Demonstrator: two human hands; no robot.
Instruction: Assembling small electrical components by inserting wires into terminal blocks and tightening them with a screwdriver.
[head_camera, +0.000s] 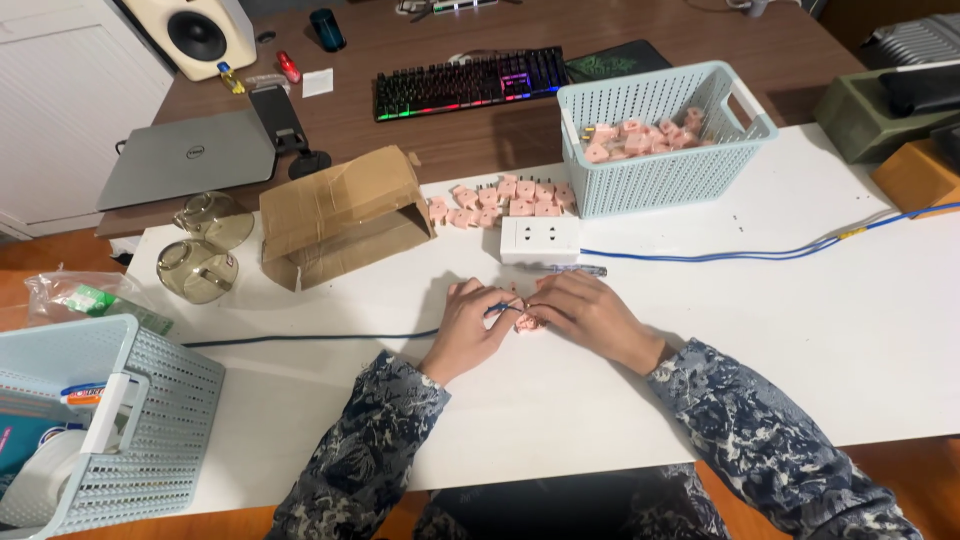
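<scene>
My left hand (468, 328) pinches the end of a blue cable (310, 338) that runs off to the left across the white table (800, 330). My right hand (590, 315) rests beside it, fingers closed around a small pink plug piece (528, 322) between the two hands. Just beyond my hands stands a white socket block (539, 239) with a pen-like tool (570, 269) lying in front of it. A pile of pink plug pieces (500, 200) lies behind the block.
A light blue basket (660, 170) at the back right holds more pink pieces. A torn cardboard box (340, 215) and two glass bowls (205, 245) sit at the left. Another blue basket (110, 420) is at the near left. A second blue cable (760, 250) runs right.
</scene>
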